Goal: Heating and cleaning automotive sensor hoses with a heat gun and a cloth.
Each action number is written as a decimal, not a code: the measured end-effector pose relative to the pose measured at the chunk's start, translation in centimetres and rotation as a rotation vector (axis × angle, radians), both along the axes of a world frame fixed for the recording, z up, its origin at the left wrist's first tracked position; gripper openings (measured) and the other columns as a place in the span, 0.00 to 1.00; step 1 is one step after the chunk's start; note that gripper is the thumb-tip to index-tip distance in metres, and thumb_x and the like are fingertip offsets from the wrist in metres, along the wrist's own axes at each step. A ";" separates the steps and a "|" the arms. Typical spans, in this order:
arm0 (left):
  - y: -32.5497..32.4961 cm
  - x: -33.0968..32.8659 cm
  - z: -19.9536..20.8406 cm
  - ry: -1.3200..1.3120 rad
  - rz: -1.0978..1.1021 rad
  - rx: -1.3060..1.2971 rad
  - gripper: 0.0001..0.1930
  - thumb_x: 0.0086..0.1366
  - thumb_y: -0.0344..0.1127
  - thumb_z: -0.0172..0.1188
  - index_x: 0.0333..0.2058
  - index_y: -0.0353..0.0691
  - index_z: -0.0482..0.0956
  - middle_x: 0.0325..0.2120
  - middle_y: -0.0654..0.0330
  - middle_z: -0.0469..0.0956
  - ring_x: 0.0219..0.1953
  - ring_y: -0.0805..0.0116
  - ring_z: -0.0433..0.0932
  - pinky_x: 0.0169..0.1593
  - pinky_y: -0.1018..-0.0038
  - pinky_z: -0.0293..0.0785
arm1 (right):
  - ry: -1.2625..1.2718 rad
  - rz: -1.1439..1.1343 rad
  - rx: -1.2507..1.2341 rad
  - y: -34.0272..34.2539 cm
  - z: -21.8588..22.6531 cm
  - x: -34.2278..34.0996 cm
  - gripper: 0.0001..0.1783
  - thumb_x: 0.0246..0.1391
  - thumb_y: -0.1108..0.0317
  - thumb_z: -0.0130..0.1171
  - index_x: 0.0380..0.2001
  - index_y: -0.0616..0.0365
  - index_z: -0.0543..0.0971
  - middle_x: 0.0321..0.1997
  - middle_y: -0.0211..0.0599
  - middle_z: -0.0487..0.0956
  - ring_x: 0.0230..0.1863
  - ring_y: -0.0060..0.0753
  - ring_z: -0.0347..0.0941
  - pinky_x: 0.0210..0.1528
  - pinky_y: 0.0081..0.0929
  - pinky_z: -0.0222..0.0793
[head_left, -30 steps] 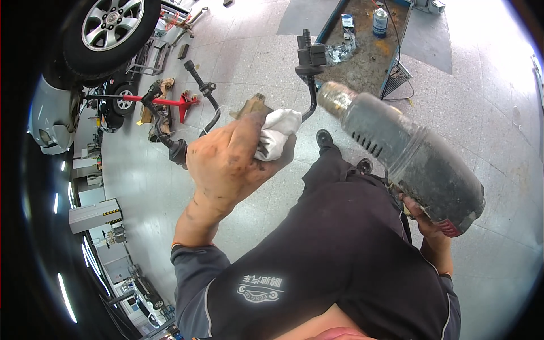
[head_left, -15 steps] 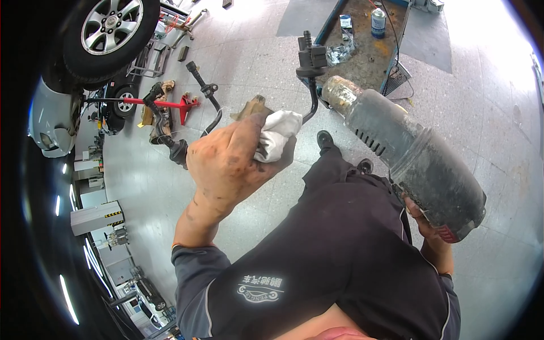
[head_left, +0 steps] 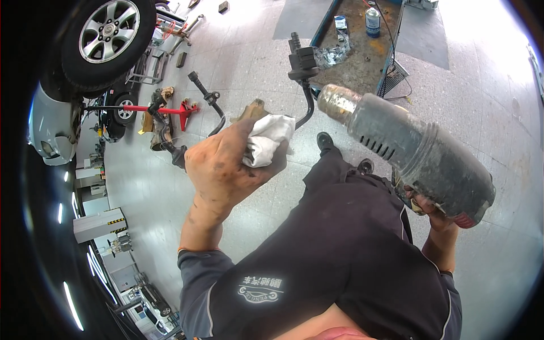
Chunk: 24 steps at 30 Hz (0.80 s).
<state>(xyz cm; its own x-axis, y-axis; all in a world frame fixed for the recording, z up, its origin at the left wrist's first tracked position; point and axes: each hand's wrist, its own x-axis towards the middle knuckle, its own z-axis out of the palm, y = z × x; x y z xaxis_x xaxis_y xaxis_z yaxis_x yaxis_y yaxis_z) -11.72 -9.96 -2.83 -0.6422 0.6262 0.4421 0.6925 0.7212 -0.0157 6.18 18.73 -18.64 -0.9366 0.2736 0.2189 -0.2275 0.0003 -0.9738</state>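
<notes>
My left hand (head_left: 218,164) is closed around a crumpled white cloth (head_left: 269,139) and a black hose assembly with several branches. One bent branch, the black tube (head_left: 310,107), rises to a plastic valve (head_left: 303,61) with a ribbed tip. Another black pipe (head_left: 209,97) with an end connector sticks out ahead of the fist, and a corrugated hose (head_left: 164,131) runs off to the left. My right hand (head_left: 428,207) grips the handle of a large, worn grey heat gun (head_left: 419,147). The gun's metal nozzle (head_left: 339,105) points toward the bent tube, with a gap between them.
Ahead stands a blue-edged metal cart (head_left: 354,65) carrying a spray can (head_left: 372,22) and plastic wrapping. At far left are a raised vehicle's wheel (head_left: 110,31) and a red-handled jack (head_left: 181,110). A cable (head_left: 391,37) hangs over the cart. Tiled floor (head_left: 255,62) lies below.
The heat gun has turned a little: its rear rose to the right and its nozzle came slightly nearer me. The cloth and the valve have shifted slightly left.
</notes>
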 end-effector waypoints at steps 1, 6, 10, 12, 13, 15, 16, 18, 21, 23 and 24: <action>0.0 0.0 -0.1 0.010 -0.009 0.020 0.21 0.40 0.44 0.73 0.29 0.36 0.77 0.16 0.60 0.76 0.17 0.68 0.77 0.22 0.76 0.72 | -0.057 -0.013 0.138 0.1 0.7 -0.4 0.27 0.49 0.70 0.61 0.51 0.67 0.66 0.37 0.44 0.77 0.34 0.35 0.77 0.37 0.29 0.75; -0.6 0.3 -0.2 -0.001 0.011 0.023 0.21 0.41 0.44 0.73 0.29 0.37 0.77 0.16 0.60 0.76 0.17 0.68 0.77 0.22 0.76 0.72 | -0.064 -0.044 0.078 0.1 0.5 -0.4 0.25 0.48 0.64 0.63 0.47 0.67 0.70 0.33 0.43 0.78 0.31 0.33 0.76 0.32 0.28 0.74; -1.0 0.0 -0.5 0.024 -0.013 0.000 0.22 0.41 0.45 0.72 0.30 0.37 0.75 0.16 0.60 0.76 0.16 0.67 0.77 0.20 0.76 0.72 | -0.080 -0.023 0.062 -0.1 0.9 -0.5 0.23 0.49 0.66 0.62 0.46 0.67 0.71 0.32 0.43 0.78 0.30 0.33 0.76 0.33 0.28 0.73; -0.9 0.2 -0.4 0.027 -0.013 0.007 0.22 0.41 0.45 0.72 0.30 0.36 0.76 0.16 0.60 0.76 0.16 0.67 0.77 0.20 0.76 0.72 | -0.062 0.012 0.101 -0.1 0.8 -0.5 0.23 0.49 0.67 0.62 0.46 0.66 0.71 0.31 0.43 0.78 0.29 0.33 0.76 0.33 0.28 0.73; -0.9 0.2 -0.4 0.029 -0.014 0.015 0.22 0.41 0.46 0.72 0.30 0.36 0.76 0.16 0.60 0.76 0.16 0.68 0.77 0.20 0.76 0.72 | -0.079 -0.004 0.038 -0.3 0.5 -0.4 0.22 0.49 0.68 0.62 0.46 0.66 0.71 0.31 0.43 0.78 0.29 0.33 0.76 0.32 0.27 0.73; -1.0 0.1 -0.7 0.023 -0.012 0.018 0.22 0.41 0.46 0.72 0.30 0.36 0.76 0.16 0.60 0.76 0.16 0.67 0.77 0.20 0.76 0.72 | -0.099 -0.029 -0.021 -0.5 0.9 -0.7 0.21 0.49 0.69 0.61 0.46 0.66 0.71 0.30 0.42 0.78 0.28 0.32 0.75 0.32 0.27 0.73; -1.0 0.1 -0.8 0.018 -0.002 0.015 0.22 0.41 0.46 0.72 0.30 0.36 0.76 0.15 0.60 0.76 0.16 0.67 0.77 0.20 0.76 0.72 | -0.107 -0.029 0.100 -0.6 2.2 -1.5 0.22 0.49 0.69 0.62 0.47 0.66 0.70 0.30 0.43 0.77 0.28 0.32 0.75 0.31 0.27 0.72; -0.9 0.1 -0.8 0.013 -0.003 0.014 0.22 0.41 0.46 0.72 0.29 0.36 0.76 0.15 0.60 0.75 0.16 0.67 0.77 0.20 0.75 0.72 | -0.113 -0.029 0.221 -0.7 2.8 -1.9 0.23 0.49 0.68 0.62 0.47 0.66 0.70 0.30 0.43 0.77 0.28 0.32 0.75 0.31 0.27 0.72; -0.9 0.1 -0.6 -0.010 -0.002 0.042 0.22 0.40 0.45 0.72 0.30 0.36 0.77 0.15 0.60 0.75 0.16 0.68 0.76 0.21 0.75 0.72 | -0.028 -0.034 -0.058 -1.0 2.8 -1.9 0.25 0.48 0.65 0.63 0.46 0.68 0.70 0.30 0.44 0.77 0.28 0.32 0.75 0.31 0.27 0.72; -1.0 0.3 -0.4 -0.029 0.002 0.069 0.22 0.40 0.45 0.72 0.30 0.36 0.77 0.15 0.60 0.75 0.16 0.68 0.76 0.21 0.75 0.72 | -0.097 -0.055 -0.137 -1.4 3.2 -2.2 0.27 0.47 0.62 0.64 0.46 0.69 0.69 0.29 0.44 0.76 0.27 0.32 0.74 0.30 0.27 0.71; -1.1 0.2 -0.4 -0.064 -0.005 0.085 0.22 0.40 0.44 0.72 0.30 0.36 0.77 0.15 0.60 0.75 0.16 0.68 0.76 0.21 0.76 0.72 | -0.095 -0.057 -0.136 -1.1 3.5 -2.5 0.27 0.47 0.62 0.64 0.46 0.69 0.69 0.29 0.44 0.76 0.27 0.32 0.74 0.30 0.27 0.71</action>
<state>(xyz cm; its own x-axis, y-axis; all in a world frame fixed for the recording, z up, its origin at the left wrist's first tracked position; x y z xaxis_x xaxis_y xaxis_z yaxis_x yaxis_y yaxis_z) -11.48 -11.06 -3.22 -0.6679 0.5917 0.4514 0.6938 0.7146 0.0899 3.69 17.62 -15.16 -0.9334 0.3481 0.0872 -0.1376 -0.1228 -0.9828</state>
